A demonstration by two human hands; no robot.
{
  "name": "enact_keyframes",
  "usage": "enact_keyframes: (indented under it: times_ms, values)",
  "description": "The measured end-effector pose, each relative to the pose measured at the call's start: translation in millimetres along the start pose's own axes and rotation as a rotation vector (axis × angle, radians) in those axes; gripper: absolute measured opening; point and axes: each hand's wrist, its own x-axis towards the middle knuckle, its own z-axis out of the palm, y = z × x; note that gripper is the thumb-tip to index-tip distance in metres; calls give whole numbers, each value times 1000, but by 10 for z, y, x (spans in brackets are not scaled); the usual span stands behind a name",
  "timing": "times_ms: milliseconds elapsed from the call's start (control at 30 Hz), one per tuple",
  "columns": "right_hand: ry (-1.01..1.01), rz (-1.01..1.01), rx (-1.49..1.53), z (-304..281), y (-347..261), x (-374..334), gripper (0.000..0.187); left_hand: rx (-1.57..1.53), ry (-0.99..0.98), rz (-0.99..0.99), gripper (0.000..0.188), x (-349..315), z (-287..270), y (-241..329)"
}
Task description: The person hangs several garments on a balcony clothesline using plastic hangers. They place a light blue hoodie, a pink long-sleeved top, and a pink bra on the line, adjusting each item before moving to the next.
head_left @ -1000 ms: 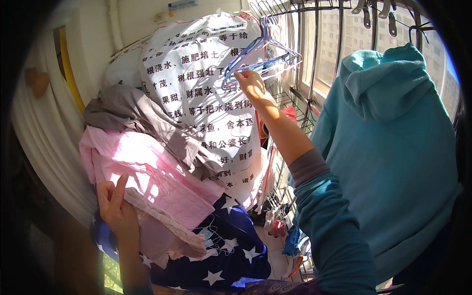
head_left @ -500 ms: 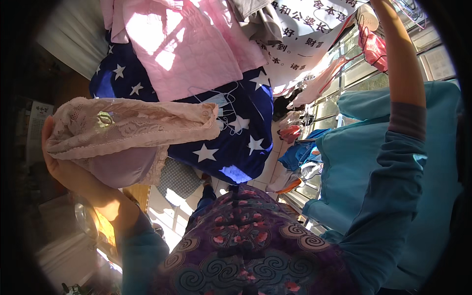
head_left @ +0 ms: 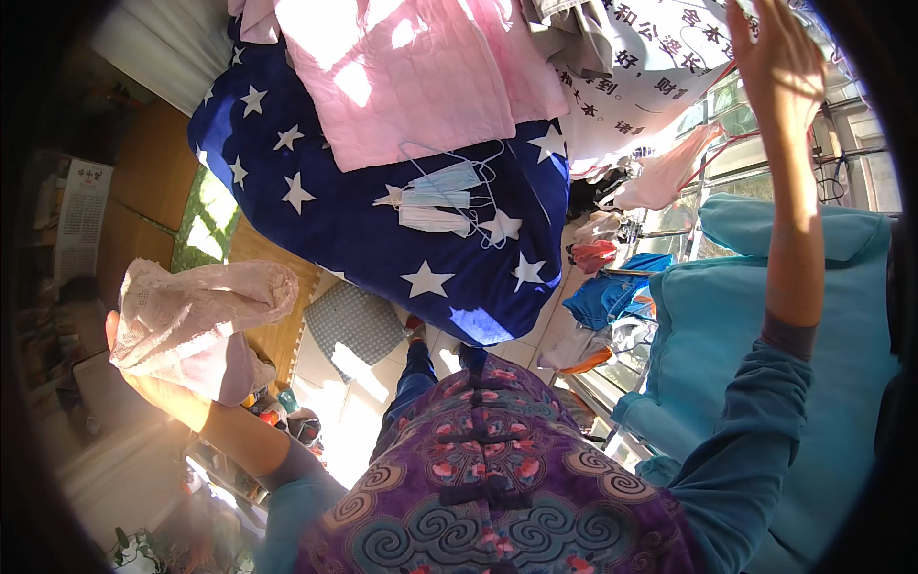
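My left hand [head_left: 158,397] is closed around a pale pink lace undergarment [head_left: 196,320], which is bunched and drapes over the palm, hiding most of the fingers. On the right, my right hand [head_left: 782,72] is raised high beside the window bars, near a thin red cord. Its thumb and fingers are apart, and nothing shows in them. Ahead, several blue and white face masks [head_left: 442,196] lie with looped strings on a dark blue star-patterned cloth [head_left: 354,239]. A pink quilted cloth [head_left: 411,105] covers the far part of the blue one.
A large turquoise cloth [head_left: 765,335] hangs along the right side. Beside the window are a pale pink garment [head_left: 669,177] and a bright blue cloth [head_left: 612,297]. White fabric with dark lettering [head_left: 631,91] hangs at the back. A grey patterned cloth [head_left: 354,330] lies low over the tiles.
My left hand has drawn the lace undergarment lower and nearer, and it is now bunched rather than stretched out. My right hand has come down into view. The view has shifted, uncovering the masks.
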Motion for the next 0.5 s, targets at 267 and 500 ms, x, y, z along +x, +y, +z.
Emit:
enact_keyframes:
  times_ms: [267, 500]
  values:
    - [-1255, 582, 835, 1488, -3361, -3243, 33, 306, -260, 67, 45, -32, -997, -1159]
    - [-993, 1142, 857, 1775, -4013, -4026, 25, -95, -138, -610, 55, -417, -539, -1532]
